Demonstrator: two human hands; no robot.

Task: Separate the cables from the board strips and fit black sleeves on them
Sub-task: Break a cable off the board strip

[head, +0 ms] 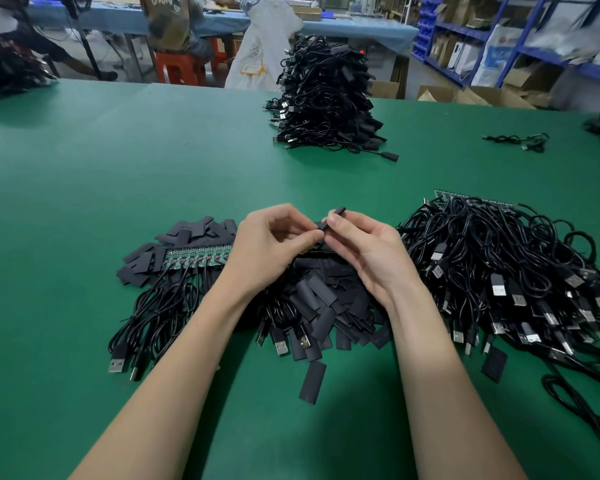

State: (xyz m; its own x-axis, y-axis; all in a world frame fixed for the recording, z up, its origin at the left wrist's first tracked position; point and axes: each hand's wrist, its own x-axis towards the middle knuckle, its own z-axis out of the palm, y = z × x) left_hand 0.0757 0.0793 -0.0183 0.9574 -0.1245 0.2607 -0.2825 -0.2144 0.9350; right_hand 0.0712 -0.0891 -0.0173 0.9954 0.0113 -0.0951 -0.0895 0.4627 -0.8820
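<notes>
From the head camera, both hands meet just above the heap of loose black sleeves (329, 306) lying on the green table (118, 161). The right hand (371, 251) pinches one black sleeve (336, 213) between thumb and forefinger, its far end sticking up past the fingertips. The left hand (271, 244) has its fingers curled inward, thumb and forefinger closed on the sleeve's near end, where a dark piece meets it; whether that piece is a cable's end I cannot tell. Just left of the heap, partly under the left hand, lies a board strip (194, 259) with black cables (160, 306) running toward the camera from it. To the right of the heap sits a large tangle of cables (506, 268) on another board strip (471, 199). Well beyond the heap stands a tall stack of cables (326, 98).
</notes>
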